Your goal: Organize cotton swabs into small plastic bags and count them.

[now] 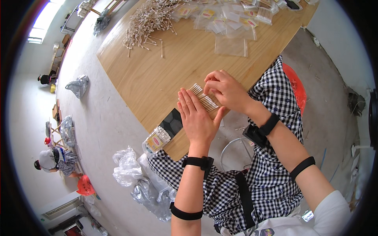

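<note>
A neat row of cotton swabs point(207, 101) lies side by side near the front edge of the wooden table point(153, 82). My left hand point(197, 122) rests flat with its fingers stretched out along the left end of the row, covering part of it. Over the row's far right side, my right hand point(227, 91) has its fingers curled in and the thumb close to them. Whatever is between those fingertips, if anything, is hidden. Left of my left hand lies a flat black object point(172, 123), and beside it a clear bag packed with cotton swabs point(157, 140) at the table edge.
A large loose heap of cotton swabs point(147, 25) covers the far side of the table. Clear bags with printed cards point(224, 17) lie to its right, with a flat clear bag point(231, 47) nearer. Crumpled plastic point(151, 192) sits on the floor. Other people point(57, 159) are at left.
</note>
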The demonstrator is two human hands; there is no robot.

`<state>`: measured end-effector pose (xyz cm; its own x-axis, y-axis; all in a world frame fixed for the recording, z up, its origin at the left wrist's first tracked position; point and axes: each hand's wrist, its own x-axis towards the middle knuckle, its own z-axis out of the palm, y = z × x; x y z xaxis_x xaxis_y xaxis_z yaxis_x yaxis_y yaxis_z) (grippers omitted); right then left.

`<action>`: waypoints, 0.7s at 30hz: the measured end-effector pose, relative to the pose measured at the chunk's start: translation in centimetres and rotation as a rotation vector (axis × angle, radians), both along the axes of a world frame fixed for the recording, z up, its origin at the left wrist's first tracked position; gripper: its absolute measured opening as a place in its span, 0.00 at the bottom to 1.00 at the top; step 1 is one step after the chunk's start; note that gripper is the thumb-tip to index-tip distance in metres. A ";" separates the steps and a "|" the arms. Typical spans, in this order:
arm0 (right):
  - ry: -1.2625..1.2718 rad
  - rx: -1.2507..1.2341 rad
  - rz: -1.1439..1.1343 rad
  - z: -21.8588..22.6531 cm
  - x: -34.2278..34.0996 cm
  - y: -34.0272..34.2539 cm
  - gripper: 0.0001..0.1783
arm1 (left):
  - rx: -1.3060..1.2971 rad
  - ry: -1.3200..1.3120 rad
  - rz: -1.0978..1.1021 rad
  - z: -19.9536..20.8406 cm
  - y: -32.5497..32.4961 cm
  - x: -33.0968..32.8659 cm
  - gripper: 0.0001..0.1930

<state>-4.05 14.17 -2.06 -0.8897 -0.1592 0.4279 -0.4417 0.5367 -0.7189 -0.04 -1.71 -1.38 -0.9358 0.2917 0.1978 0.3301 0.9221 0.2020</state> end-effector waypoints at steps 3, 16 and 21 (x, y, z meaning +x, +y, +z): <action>-0.012 0.002 0.010 0.0 -0.1 0.1 0.05 | 0.013 -0.001 0.002 0.1 0.1 0.0 0.57; -0.109 0.037 0.065 1.2 -1.6 -0.9 0.01 | 0.067 -0.051 0.010 0.3 0.0 0.2 0.56; -0.072 0.128 0.108 1.4 -4.8 -2.4 0.03 | 0.092 -0.063 0.024 0.9 0.2 0.4 0.54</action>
